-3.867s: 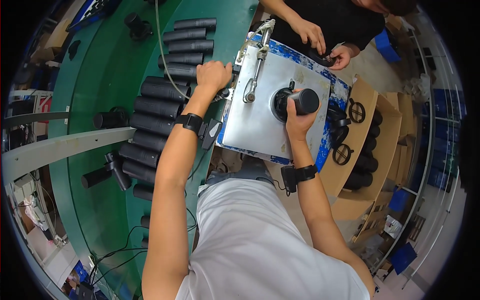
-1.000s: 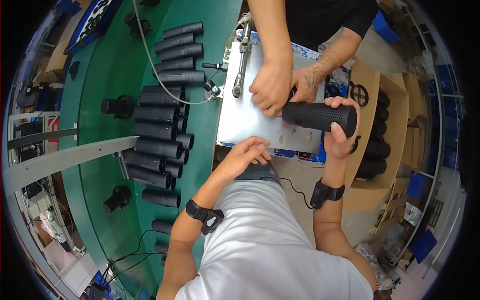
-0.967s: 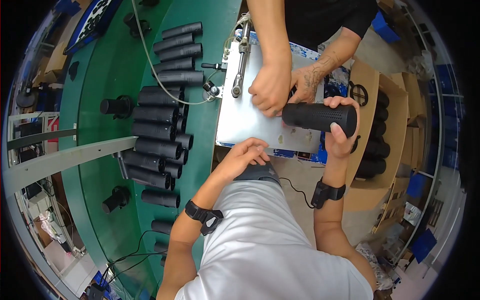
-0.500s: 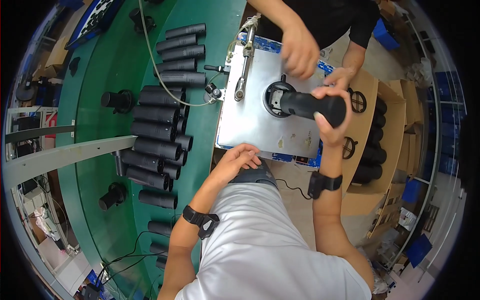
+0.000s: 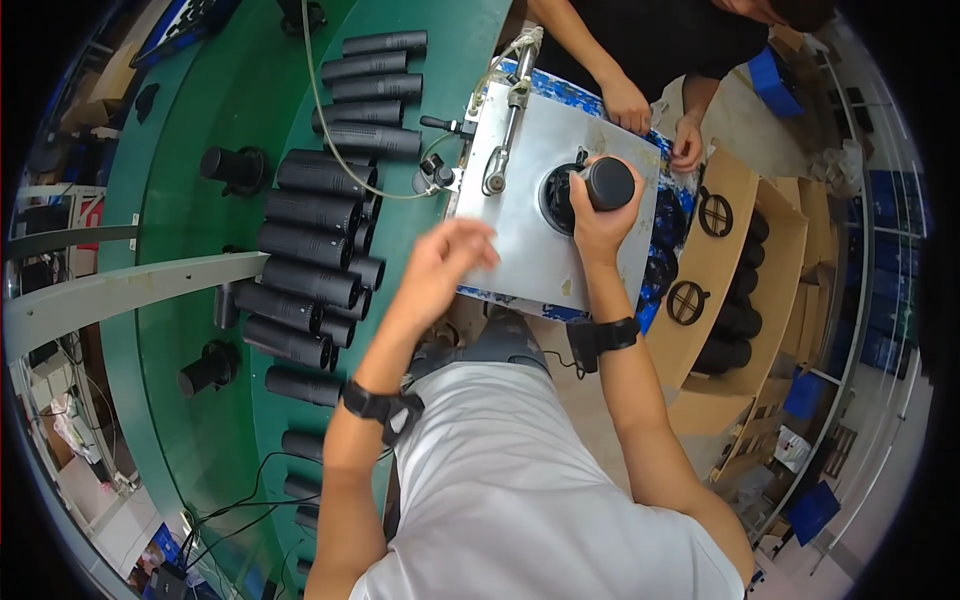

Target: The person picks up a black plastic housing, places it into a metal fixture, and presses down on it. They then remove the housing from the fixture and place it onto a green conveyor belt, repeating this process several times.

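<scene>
Left of frame: I saw black cylinders (image 5: 310, 215) lying in rows on the green table (image 5: 200, 120). Centre: my left hand (image 5: 447, 262) hovered over the metal plate (image 5: 530, 225), fingers loosely spread, holding nothing. Upper right of centre: my right hand (image 5: 598, 205) gripped a black cylinder (image 5: 607, 183), upright on the plate's round socket (image 5: 556, 198). Right: a cardboard box (image 5: 735, 270).

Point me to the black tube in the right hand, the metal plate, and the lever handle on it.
black tube (image 5: 609, 184), head view, on its round end cap.
metal plate (image 5: 520, 240), head view, on its bare middle.
lever handle (image 5: 508, 135), head view, on its shaft.
</scene>
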`<state>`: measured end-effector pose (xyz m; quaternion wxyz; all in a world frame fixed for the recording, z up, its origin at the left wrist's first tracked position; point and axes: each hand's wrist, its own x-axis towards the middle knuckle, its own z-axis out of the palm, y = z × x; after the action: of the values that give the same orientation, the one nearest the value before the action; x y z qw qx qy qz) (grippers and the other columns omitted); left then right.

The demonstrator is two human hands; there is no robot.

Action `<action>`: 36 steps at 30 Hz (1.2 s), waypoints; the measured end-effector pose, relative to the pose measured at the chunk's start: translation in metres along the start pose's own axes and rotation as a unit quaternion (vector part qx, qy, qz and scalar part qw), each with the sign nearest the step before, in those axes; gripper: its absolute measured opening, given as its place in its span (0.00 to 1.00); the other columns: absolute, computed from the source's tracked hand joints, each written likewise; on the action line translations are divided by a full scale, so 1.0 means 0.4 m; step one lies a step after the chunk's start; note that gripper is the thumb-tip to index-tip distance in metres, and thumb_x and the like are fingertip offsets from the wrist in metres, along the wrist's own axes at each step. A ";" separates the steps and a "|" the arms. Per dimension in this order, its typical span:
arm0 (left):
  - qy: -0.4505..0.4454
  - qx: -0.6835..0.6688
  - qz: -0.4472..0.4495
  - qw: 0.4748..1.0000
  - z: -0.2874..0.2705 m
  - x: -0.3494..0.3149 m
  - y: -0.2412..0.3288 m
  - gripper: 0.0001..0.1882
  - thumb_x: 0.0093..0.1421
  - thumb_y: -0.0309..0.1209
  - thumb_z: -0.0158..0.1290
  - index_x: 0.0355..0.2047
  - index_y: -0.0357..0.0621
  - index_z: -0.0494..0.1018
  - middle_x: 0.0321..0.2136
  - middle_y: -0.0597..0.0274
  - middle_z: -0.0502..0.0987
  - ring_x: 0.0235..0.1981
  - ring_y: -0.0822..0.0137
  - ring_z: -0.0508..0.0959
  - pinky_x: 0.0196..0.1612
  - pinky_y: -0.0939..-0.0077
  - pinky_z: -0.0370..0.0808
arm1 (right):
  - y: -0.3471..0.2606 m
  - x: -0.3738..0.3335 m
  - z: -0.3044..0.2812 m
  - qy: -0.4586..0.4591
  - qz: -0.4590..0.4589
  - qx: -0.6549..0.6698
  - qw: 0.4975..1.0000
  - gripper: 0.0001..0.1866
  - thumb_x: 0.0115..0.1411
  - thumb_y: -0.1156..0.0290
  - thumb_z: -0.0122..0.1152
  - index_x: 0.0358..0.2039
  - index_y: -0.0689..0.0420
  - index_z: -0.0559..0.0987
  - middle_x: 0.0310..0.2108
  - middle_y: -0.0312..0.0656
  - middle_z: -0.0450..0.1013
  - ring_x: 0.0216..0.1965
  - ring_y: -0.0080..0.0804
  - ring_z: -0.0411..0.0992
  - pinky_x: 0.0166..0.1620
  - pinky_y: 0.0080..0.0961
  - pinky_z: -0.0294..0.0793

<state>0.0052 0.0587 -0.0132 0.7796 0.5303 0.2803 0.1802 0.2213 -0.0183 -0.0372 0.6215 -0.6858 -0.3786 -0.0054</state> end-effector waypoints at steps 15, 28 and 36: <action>0.120 0.644 -0.017 0.756 -0.175 0.458 -0.021 0.27 0.61 0.48 0.42 0.39 0.35 0.78 0.43 0.44 0.77 0.46 0.49 0.76 0.52 0.54 0.68 | -0.002 -0.016 0.023 0.097 0.020 -0.015 0.995 0.26 0.52 0.74 0.70 0.47 0.60 0.65 0.40 0.42 0.72 0.40 0.26 0.71 0.47 0.22 0.71; 0.265 0.382 0.425 0.776 0.023 -0.186 0.244 0.37 0.39 0.36 0.66 0.51 0.38 0.68 0.48 0.49 0.73 0.55 0.49 0.70 0.57 0.54 0.63 | -0.518 0.021 0.097 -0.249 -0.054 0.272 0.928 0.38 0.52 0.49 0.66 0.52 0.65 0.66 0.44 0.49 0.70 0.46 0.38 0.71 0.52 0.35 0.71; 0.701 0.212 0.172 0.659 -0.386 -0.607 0.051 0.31 0.44 0.33 0.66 0.46 0.36 0.65 0.36 0.48 0.79 0.38 0.57 0.80 0.42 0.66 0.76 | -0.520 -0.206 0.294 -0.608 -0.050 0.125 0.783 0.34 0.54 0.64 0.62 0.59 0.61 0.64 0.58 0.47 0.64 0.61 0.37 0.61 0.62 0.36 0.54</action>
<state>-0.2800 0.0379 0.0222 0.1741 0.4366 0.6777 0.5654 -0.0013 0.0281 0.0733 0.3420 -0.4431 -0.7089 0.4291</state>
